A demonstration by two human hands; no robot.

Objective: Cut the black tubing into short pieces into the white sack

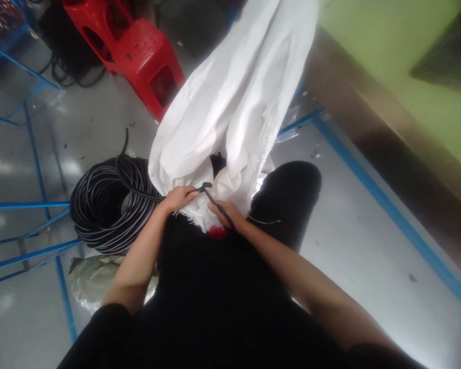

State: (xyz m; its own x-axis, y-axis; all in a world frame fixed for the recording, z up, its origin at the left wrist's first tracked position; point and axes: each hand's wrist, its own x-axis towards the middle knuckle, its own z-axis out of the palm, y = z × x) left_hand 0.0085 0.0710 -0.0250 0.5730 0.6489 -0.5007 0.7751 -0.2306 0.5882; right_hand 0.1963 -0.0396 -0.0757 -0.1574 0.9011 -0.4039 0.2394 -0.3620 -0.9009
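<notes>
Black tubing, wound into a thick round coil point(109, 233), lies on the grey floor point(88, 130), with red plastic stools point(144, 48) standing beyond it. From the coil a slim, round black strand point(144, 194) runs to the left hand point(179, 199), whose fingers are clamped on it. Black strand bends between the 2 hands, before a white woven sack point(211, 118) with a frayed edge. Fingers of the right hand point(227, 214) are clamped on black strand too. Rightward come 1 black-clad knee point(292, 195) and blue floor tape point(392, 220).

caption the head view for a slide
Left hand and right hand hold a black cord over white fabric, beside a black coil.
</notes>
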